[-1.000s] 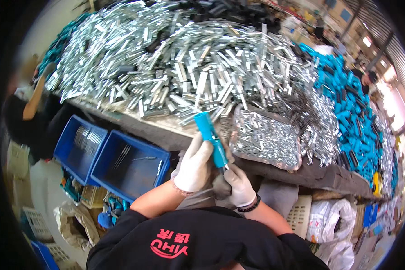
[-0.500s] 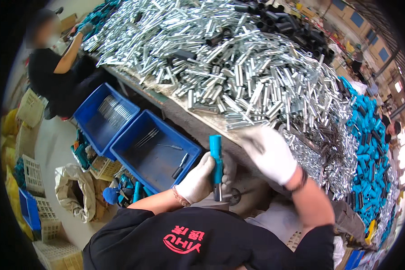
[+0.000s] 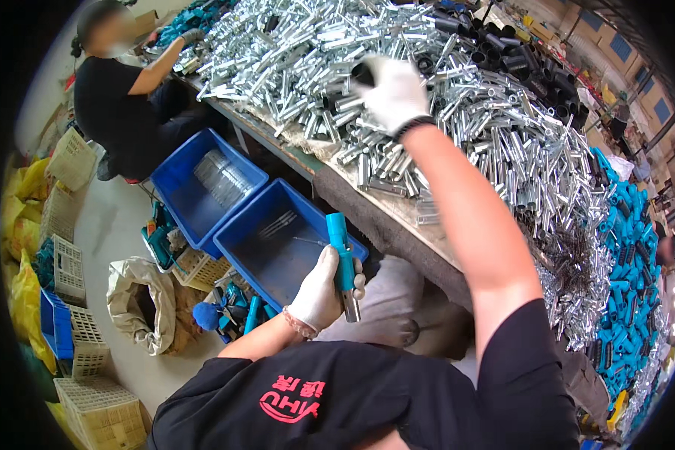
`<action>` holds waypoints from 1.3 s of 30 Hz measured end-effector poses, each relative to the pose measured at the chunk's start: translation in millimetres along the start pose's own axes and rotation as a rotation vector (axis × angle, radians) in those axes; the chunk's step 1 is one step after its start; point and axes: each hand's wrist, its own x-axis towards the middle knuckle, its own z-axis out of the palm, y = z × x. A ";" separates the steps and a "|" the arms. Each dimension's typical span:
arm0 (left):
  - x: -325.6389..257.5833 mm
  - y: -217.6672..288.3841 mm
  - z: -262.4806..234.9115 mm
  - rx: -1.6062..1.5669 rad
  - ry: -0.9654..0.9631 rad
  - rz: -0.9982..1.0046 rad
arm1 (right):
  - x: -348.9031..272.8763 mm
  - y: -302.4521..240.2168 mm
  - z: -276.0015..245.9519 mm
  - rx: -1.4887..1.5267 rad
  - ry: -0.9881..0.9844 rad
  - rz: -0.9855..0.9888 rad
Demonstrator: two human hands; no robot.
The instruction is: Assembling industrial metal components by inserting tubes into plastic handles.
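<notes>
In my left hand (image 3: 319, 296), gloved in white, a teal plastic tube (image 3: 338, 238) with a bare silver metal end (image 3: 351, 308) is held at a tilt. The fingers wrap around its middle; the metal end points toward my body. My right hand (image 3: 399, 94), also in a white glove, reaches out over the heap of silver metal tubes (image 3: 495, 142). Motion blurs its fingers. A dark tube-like piece (image 3: 363, 73) lies at its fingertips; whether they grip it I cannot tell.
Two blue bins (image 3: 232, 251) stand left of the table edge, with thin metal pieces inside. Black tubes (image 3: 521, 56) lie at the back, teal parts (image 3: 622, 277) at the right. An open white sack (image 3: 165, 300) and cream crates (image 3: 101, 412) are on the floor. A co-worker (image 3: 112, 105) sits far left.
My right hand has moved from the table edge, near my left hand, outward over the heap. The left hand still holds the teal tube, now tilted more. The whole view has shifted slightly.
</notes>
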 end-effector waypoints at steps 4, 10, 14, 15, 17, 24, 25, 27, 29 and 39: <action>6.0 -4.6 -3.1 0.172 -0.153 -0.074 | -121.6 10.2 -80.8 0.350 0.227 0.134; 9.7 -21.4 32.6 0.582 -0.519 -0.239 | -293.3 27.2 -136.3 1.332 0.087 0.788; 11.1 -44.4 54.5 0.765 -0.668 -0.388 | -355.5 40.9 -150.9 1.410 0.231 0.798; 10.6 -51.2 59.7 0.824 -0.695 -0.400 | -365.9 41.1 -157.4 1.471 0.232 0.769; 6.9 -66.5 68.2 0.869 -0.722 -0.404 | -384.5 41.7 -165.9 1.533 0.246 0.744; 0.0 -91.8 87.0 0.995 -0.800 -0.507 | -422.4 45.3 -174.1 1.378 0.349 0.596; 0.3 -95.6 89.6 1.001 -0.802 -0.512 | -424.0 43.1 -172.4 1.390 0.310 0.569; 2.2 -104.1 95.6 0.972 -0.829 -0.578 | -424.2 30.5 -162.3 1.397 0.283 0.535; 7.3 -109.4 94.1 0.912 -0.848 -0.618 | -422.7 6.5 -146.9 1.202 0.264 0.590; 16.0 -142.6 112.6 0.845 -0.971 -0.582 | -430.1 41.8 -175.0 0.511 0.101 0.080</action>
